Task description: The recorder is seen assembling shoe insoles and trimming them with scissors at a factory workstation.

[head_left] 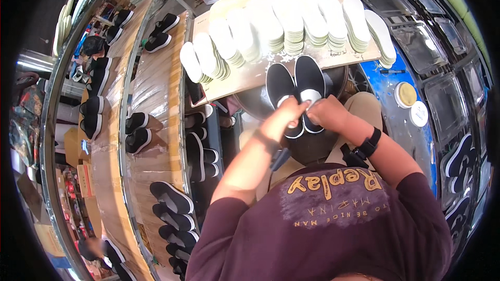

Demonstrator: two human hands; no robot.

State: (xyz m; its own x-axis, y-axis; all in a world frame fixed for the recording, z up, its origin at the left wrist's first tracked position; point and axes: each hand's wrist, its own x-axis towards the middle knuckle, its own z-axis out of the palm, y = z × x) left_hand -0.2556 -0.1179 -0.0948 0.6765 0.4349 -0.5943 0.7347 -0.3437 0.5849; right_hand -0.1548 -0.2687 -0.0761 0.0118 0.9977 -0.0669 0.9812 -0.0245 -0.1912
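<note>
A pair of black slip-on shoes with white sole edges lies before me, toes pointing away: the left shoe (279, 79) and the right shoe (309, 73). Pale material shows in both openings. My left hand (291, 111), fingers curled, is over the left shoe's opening and reaches toward the right shoe; what it pinches is hidden. Closed at the right shoe's opening, my right hand (329, 113) grips its edge. Both hands nearly meet between the shoes. Just beyond the toes, stacks of white insoles (263, 23) stand in a row on a cardboard-covered board (237, 84).
Left of me, a rack's shelf (156, 80) carries several black shoes (138, 139). To my right, a blue bench (398, 138) holds a round tub (405, 94), a white lid (419, 113) and a marker (391, 72). Clear plastic trays (446, 99) lie farther right.
</note>
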